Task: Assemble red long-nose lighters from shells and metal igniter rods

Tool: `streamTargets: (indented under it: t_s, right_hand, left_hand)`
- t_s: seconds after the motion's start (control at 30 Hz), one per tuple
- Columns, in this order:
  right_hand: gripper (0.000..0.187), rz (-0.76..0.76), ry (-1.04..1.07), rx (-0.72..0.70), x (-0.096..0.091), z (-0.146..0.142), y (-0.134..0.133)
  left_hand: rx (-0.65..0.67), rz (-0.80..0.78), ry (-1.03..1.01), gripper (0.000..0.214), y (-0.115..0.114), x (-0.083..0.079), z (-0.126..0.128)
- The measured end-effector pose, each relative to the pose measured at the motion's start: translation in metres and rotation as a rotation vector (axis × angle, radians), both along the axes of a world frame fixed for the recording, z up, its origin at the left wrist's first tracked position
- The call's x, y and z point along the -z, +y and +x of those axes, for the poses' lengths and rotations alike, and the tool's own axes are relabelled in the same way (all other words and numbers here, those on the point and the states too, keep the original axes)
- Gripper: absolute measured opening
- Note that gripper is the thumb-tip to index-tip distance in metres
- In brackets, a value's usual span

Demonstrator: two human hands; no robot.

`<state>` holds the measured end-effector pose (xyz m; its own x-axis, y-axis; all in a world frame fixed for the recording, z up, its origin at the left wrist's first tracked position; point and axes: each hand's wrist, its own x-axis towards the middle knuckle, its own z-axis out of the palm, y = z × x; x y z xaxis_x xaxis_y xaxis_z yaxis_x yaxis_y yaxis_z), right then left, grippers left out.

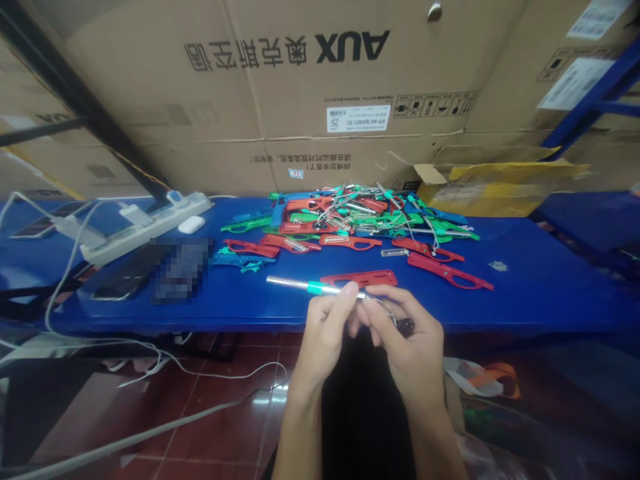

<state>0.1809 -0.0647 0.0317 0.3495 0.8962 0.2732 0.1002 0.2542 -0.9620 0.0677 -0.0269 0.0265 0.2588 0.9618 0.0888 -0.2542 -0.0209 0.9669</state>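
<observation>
My left hand point(326, 333) pinches the metal tube of a long-nosed lighter point(290, 283), which points left and has a green collar. My right hand point(411, 340) is closed at the tube's near end, its fingertips meeting the left ones. A thin wire loops out by the right fingers, and a dark round piece point(405, 327) shows against that hand; what the right fingertips grip is partly hidden. Just beyond the hands lies a red lighter handle shell point(370, 277). Another red handle shell point(450, 272) rests to the right on the blue table point(525, 280).
Behind is a pile of red, green and blue lighter parts point(360, 213) with loose wires. To the left lie a power strip point(150, 227), a white case point(191, 225) and a dark phone point(130, 270). A torn yellow-brown carton point(490, 187) stands at back right, before large cardboard boxes point(280, 87).
</observation>
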Motion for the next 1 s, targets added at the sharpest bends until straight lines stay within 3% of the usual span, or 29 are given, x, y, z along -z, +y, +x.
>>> streamTargets:
  t_s: [0.17, 0.33, 0.4, 0.47, 0.5, 0.6, 0.67, 0.7, 0.77, 0.8, 0.87, 1.0]
  right_hand:
    - [0.015, 0.047, -0.134, -0.142, -0.007, 0.009, -0.008]
    - [0.014, 0.138, -0.272, -0.108, -0.009, 0.011, -0.013]
    - [0.017, 0.190, -0.335, -0.095, -0.008, 0.010, -0.014]
    - [0.019, 0.228, -0.381, -0.106, -0.008, 0.009, -0.015]
    - [0.019, 0.235, -0.390, -0.117, -0.009, 0.008, -0.015]
    - [0.017, 0.248, -0.390, -0.156, -0.013, 0.006, -0.016]
    - [0.018, 0.254, -0.382, -0.179, -0.015, 0.003, -0.015]
    - [0.018, 0.254, -0.373, -0.185, -0.015, 0.002, -0.014]
    - [0.018, 0.242, -0.350, -0.203, -0.013, -0.001, -0.012]
    - [0.017, 0.238, -0.341, -0.219, -0.012, -0.002, -0.010]
    - [0.016, 0.231, -0.317, -0.256, -0.009, -0.002, -0.007]
    - [0.017, 0.099, -0.275, -0.375, -0.004, 0.006, 0.000]
  left_hand:
    - [0.115, -0.060, -0.052, 0.061, -0.004, 0.008, -0.007]
    - [0.299, -0.109, -0.064, 0.058, -0.002, 0.012, -0.024]
    - [0.397, -0.061, 0.014, 0.060, -0.005, 0.007, -0.037]
    - [0.405, 0.123, 0.109, 0.052, -0.011, -0.002, -0.051]
    - [0.313, 0.266, 0.112, 0.048, -0.015, -0.009, -0.059]
    - [-0.141, 0.633, -0.015, 0.041, -0.026, -0.031, -0.078]
    - [-0.362, 0.741, 0.294, 0.010, -0.029, -0.043, -0.085]
    - [-0.390, 0.759, 0.504, 0.014, -0.028, -0.047, -0.087]
    - [-0.261, 0.774, 0.799, 0.036, -0.024, -0.047, -0.088]
    - [-0.150, 0.782, 0.845, 0.040, -0.022, -0.043, -0.088]
    - [0.022, 0.785, 0.810, 0.043, -0.018, -0.030, -0.087]
    - [0.054, 0.779, 0.758, 0.048, -0.010, -0.007, -0.090]
